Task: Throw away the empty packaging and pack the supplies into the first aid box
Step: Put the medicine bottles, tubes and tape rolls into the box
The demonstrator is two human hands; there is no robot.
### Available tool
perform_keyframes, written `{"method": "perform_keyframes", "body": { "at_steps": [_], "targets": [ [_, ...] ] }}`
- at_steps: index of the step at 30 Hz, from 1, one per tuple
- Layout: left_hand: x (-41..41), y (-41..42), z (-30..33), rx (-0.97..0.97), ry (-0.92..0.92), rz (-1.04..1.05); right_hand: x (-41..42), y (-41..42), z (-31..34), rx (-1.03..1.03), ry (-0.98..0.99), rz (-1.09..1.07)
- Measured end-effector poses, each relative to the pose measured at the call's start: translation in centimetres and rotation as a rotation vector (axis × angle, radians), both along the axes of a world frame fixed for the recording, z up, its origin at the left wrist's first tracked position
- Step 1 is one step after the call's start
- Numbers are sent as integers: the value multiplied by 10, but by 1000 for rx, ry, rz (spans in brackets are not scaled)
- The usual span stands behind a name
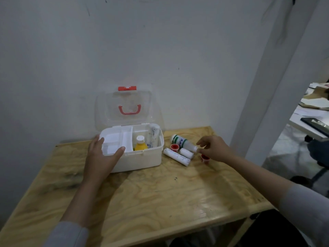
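The white first aid box (142, 160) stands open on the wooden table (151, 198), its clear lid (124, 107) with a red handle leaning back against the wall. Inside sit a white tray insert (117, 139), a yellow bottle (140, 145) and a wrapped roll (153, 136). My left hand (99, 157) grips the box's front left corner, thumb on the rim. My right hand (213, 148) pinches the cap end of a lying white bottle with a green label (179, 140). Two white bandage rolls (176, 156) and two red tape rolls (174, 147) lie beside it.
The table stands against a white wall with a white pillar (270, 97) at its right. Beyond the pillar, a desk (309, 114) with papers and a dark device. The table's front and right edges are close to my arms.
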State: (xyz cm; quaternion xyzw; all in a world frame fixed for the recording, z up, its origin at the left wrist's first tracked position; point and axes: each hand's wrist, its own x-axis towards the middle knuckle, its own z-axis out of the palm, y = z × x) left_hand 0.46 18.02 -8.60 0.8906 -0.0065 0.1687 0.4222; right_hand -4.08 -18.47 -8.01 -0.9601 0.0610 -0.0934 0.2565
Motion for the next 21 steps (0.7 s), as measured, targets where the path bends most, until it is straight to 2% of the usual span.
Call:
{"method": "perform_keyframes", "body": {
  "at_steps": [3,7,15,21],
  "targets": [
    [-1,0,0,-10,8,-2,10,8,-9,116,25,-52],
    [-2,-2,2,-31,11,-2,15,10,-15,144,-16,-112],
    [-5,-3,4,-27,0,2,-3,18,22,119,-373,-109],
    [-2,-3,2,-28,-4,14,-32,32,68,295,-564,15]
  ]
}}
